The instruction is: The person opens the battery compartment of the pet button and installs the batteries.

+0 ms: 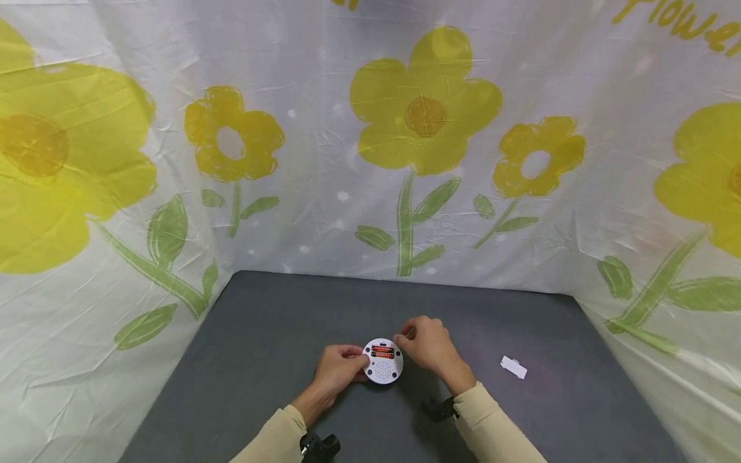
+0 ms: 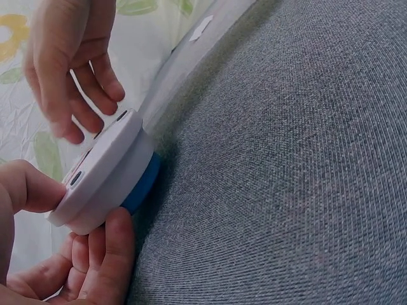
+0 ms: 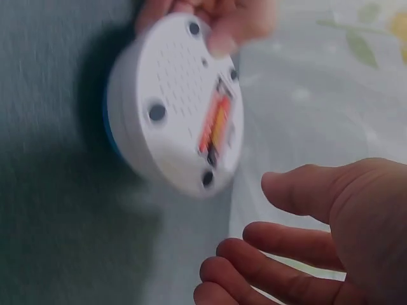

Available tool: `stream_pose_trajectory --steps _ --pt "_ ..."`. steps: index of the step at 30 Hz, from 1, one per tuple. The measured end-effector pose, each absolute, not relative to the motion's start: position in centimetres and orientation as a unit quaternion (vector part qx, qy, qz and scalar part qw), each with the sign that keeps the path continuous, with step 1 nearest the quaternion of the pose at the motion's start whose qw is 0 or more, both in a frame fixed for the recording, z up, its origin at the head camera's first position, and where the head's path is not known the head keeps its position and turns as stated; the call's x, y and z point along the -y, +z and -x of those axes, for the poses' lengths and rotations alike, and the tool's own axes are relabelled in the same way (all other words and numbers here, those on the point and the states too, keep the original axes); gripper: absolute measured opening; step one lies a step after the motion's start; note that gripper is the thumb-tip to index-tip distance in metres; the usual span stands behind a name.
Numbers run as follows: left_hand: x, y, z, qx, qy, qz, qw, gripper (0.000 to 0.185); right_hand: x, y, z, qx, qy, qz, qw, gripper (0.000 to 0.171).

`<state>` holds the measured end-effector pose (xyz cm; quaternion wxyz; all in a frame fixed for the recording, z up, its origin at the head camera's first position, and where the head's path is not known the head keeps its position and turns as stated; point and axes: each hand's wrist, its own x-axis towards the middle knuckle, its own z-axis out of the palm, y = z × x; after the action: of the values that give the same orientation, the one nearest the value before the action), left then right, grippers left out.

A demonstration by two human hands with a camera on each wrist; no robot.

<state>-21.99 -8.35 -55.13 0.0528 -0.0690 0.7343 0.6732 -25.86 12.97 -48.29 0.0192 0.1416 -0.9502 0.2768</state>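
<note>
A round white electronic device [image 1: 383, 371] lies with its underside up, showing speaker holes, several dark rubber feet and an uncovered battery compartment. Red-and-black batteries [image 3: 217, 124] sit in that compartment. Below the white body is a blue part [image 2: 144, 183]. My left hand [image 1: 336, 372] grips the device's left edge, thumb on the upper face and fingers underneath, and tilts it. Just off the device's right edge is my right hand [image 1: 429, 345], fingers loosely bent and holding nothing. A white battery cover [image 1: 513, 367] lies on the table farther right.
The dark grey cloth-covered table [image 1: 278, 308] fills the area under both hands. White curtains [image 1: 312, 212] printed with yellow flowers stand along its back and sides. Each wrist wears a black camera strap [image 1: 441, 409].
</note>
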Motion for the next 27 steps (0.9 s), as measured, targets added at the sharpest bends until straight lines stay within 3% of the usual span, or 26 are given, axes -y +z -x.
stream_pose_trajectory --steps 12,27 --pt "8.1 -55.1 22.1 -0.726 0.681 0.070 0.056 0.028 -17.6 -45.8 26.6 0.966 0.232 -0.108 0.041 0.013" --pt "8.2 -55.3 22.2 -0.726 0.682 0.073 0.061 0.030 -23.2 -44.5 26.1 0.973 0.219 -0.070 0.003 0.027"
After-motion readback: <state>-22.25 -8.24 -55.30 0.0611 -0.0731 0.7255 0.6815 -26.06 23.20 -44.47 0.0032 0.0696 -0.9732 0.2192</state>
